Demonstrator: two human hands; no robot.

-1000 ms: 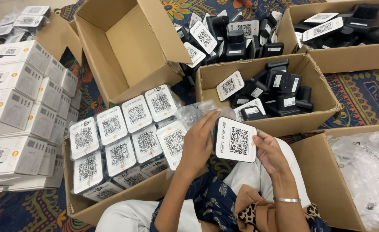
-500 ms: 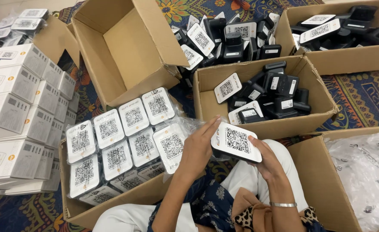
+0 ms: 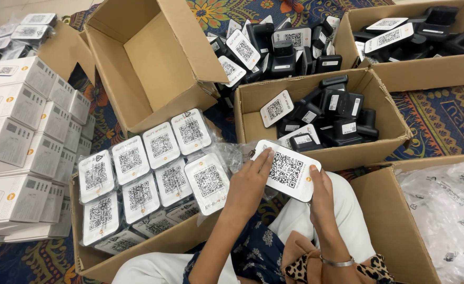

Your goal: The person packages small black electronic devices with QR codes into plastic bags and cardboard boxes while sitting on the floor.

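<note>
Right hand: the right hand (image 3: pixel 321 192) clasps the device's 4 o'clock edge, thumb on its face.
Left hand: the left hand (image 3: pixel 250 184) presses flat fingers on the 9 o'clock edge, closed against it with clear wrap beneath.
Device: the white-faced device (image 3: pixel 287 169) sits above the lap, just before the middle carton (image 3: pixel 253 123).
Handling: judged rigid, light, with a slick face; best held by opposite edges.
Heading: face up, long axis running 10 to 4 o'clock.
Beyond: wrapped units (image 3: pixel 153 173) at 9 o'clock.
</note>
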